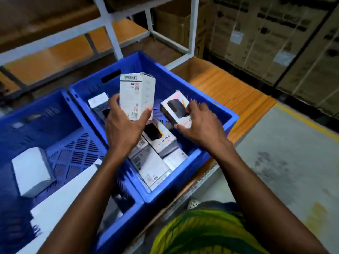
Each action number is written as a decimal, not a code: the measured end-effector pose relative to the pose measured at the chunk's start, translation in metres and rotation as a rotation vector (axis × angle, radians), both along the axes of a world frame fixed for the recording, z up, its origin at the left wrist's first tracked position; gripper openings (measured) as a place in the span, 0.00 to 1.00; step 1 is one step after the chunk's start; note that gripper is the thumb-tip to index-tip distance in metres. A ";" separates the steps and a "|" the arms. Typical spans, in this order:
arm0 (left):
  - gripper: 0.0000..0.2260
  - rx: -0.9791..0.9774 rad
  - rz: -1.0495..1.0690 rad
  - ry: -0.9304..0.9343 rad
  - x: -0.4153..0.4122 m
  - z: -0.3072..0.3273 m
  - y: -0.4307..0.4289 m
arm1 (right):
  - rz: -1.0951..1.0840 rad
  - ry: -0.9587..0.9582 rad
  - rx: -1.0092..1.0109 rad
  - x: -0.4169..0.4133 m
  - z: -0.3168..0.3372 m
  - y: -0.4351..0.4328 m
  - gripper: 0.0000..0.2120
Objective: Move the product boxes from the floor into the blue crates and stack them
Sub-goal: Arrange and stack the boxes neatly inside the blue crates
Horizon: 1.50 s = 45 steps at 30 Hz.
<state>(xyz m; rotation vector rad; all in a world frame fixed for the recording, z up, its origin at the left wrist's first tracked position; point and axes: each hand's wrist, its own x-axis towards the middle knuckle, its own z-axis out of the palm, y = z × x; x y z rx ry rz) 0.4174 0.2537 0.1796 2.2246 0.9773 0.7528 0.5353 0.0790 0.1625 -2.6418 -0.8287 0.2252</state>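
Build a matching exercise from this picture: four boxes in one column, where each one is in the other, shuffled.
1. upright white box
2. tilted dark-front box
3. plain white box
4. HALLEY box

A. on the left crate floor
B. lying flat in the right crate
C. gripped by the right hand
D. held by the left hand

Pairs: 1-D, 2-C, 3-A, 4-B.

your head camera looks forward and down, close over the right blue crate [161, 70], the shelf frame [110, 33] beyond its far edge.
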 end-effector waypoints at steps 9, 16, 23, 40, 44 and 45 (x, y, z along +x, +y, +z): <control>0.30 0.142 -0.233 0.311 -0.002 -0.015 0.000 | 0.395 0.327 -0.442 0.036 0.001 0.016 0.26; 0.26 0.198 -0.545 0.198 0.000 -0.022 0.012 | 0.429 0.212 0.005 0.055 0.018 0.022 0.64; 0.27 0.145 -0.435 0.049 -0.004 -0.023 0.013 | 0.300 0.025 0.296 0.040 0.018 0.042 0.42; 0.16 0.139 -0.421 0.597 -0.011 -0.019 0.015 | 0.321 0.072 -0.142 0.045 -0.007 0.062 0.26; 0.17 0.143 -0.410 0.603 -0.012 -0.018 0.015 | 0.483 0.082 -0.063 0.030 0.023 0.098 0.27; 0.18 0.145 -0.403 0.605 -0.013 -0.018 0.015 | 0.530 0.076 -0.057 0.029 0.031 0.109 0.27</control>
